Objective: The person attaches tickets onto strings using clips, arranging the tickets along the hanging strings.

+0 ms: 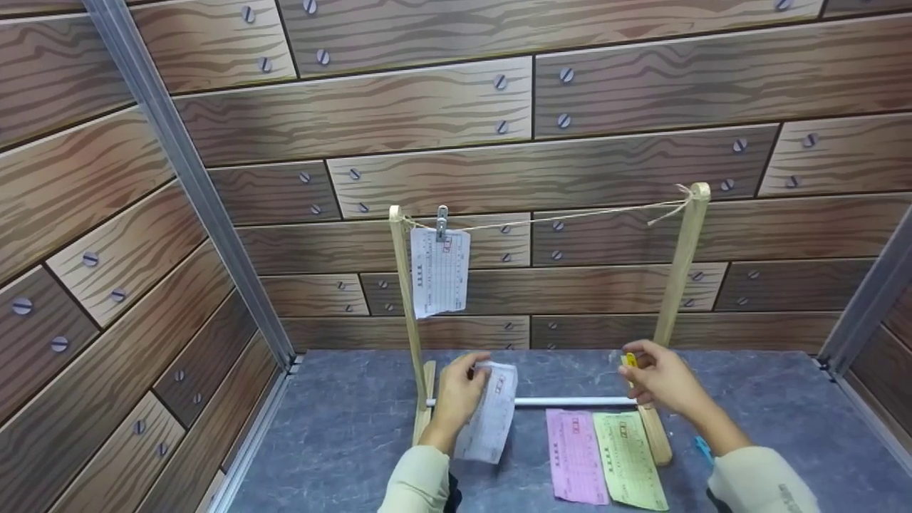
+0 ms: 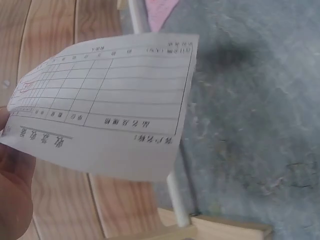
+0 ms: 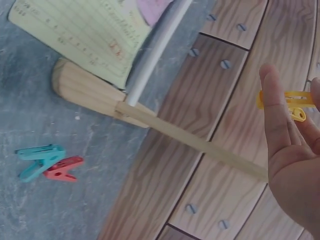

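Observation:
In the head view my left hand (image 1: 459,395) pinches a white receipt slip (image 1: 493,420) by its upper edge. The slip, printed with a ruled table (image 2: 115,100), fills much of the left wrist view. My right hand (image 1: 668,379) holds a yellow clothespin (image 1: 631,360) between thumb and fingers, near the right post; the same clothespin (image 3: 298,98) shows partly behind a finger in the right wrist view. Between two wooden posts runs a thin string (image 1: 570,216). From its left end hangs another white slip (image 1: 439,278), held by a grey clothespin (image 1: 442,224).
A pink slip (image 1: 576,456) and a green slip (image 1: 630,459) lie side by side on the grey tabletop (image 1: 342,442). A blue clothespin (image 3: 41,159) and a red clothespin (image 3: 65,169) lie right of the stand. A white rod (image 1: 570,402) joins the left post (image 1: 407,299) and right post (image 1: 680,274) low down.

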Action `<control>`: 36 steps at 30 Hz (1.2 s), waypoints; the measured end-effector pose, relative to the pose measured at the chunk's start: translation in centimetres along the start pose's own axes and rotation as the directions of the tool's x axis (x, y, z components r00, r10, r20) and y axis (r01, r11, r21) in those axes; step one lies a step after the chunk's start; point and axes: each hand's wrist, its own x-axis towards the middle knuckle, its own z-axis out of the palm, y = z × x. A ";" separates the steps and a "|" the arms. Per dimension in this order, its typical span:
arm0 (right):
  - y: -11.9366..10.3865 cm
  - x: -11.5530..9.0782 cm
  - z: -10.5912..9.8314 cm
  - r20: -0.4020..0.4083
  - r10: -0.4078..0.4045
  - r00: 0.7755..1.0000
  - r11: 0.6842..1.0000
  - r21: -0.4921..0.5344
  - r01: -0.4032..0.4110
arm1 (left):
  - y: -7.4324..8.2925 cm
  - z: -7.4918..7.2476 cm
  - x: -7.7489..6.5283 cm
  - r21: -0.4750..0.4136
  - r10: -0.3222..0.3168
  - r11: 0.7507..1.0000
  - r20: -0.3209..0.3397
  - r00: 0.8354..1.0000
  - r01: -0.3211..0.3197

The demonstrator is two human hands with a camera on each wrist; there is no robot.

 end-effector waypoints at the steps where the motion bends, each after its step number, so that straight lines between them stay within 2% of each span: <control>1: -0.2 0.1 0.0 0.003 -0.006 1.000 1.000 -0.003 0.006 | 0.1 -0.1 0.3 -0.001 0.009 1.000 -0.013 1.000 -0.009; 5: -1.0 0.3 0.0 0.008 -0.033 0.999 0.999 -0.018 0.033 | 0.8 -0.7 1.3 -0.003 0.036 0.999 -0.040 0.999 -0.037; 10: -2.0 0.3 -0.2 0.005 -0.052 0.999 0.998 -0.024 0.053 | 1.6 -1.0 2.7 -0.028 0.033 0.999 -0.027 0.999 -0.034; 13: -2.8 0.5 -0.4 0.012 -0.067 0.998 0.997 -0.023 0.067 | 2.2 -1.3 3.7 -0.033 0.038 0.999 -0.043 0.998 -0.039; 22: -4.7 0.7 -0.7 -0.008 -0.115 0.993 0.992 -0.047 0.114 | 3.8 -2.4 6.5 -0.042 0.103 0.993 -0.074 0.992 -0.106; 30: -5.2 0.7 -0.4 -0.013 -0.108 0.994 0.993 -0.038 0.107 | 5.4 -3.5 8.8 -0.029 0.111 0.993 -0.076 0.991 -0.113; 36: -5.2 0.4 -0.3 -0.012 -0.114 0.993 0.991 -0.066 0.113 | 7.0 -4.1 10.9 0.005 0.204 0.979 -0.105 0.973 -0.205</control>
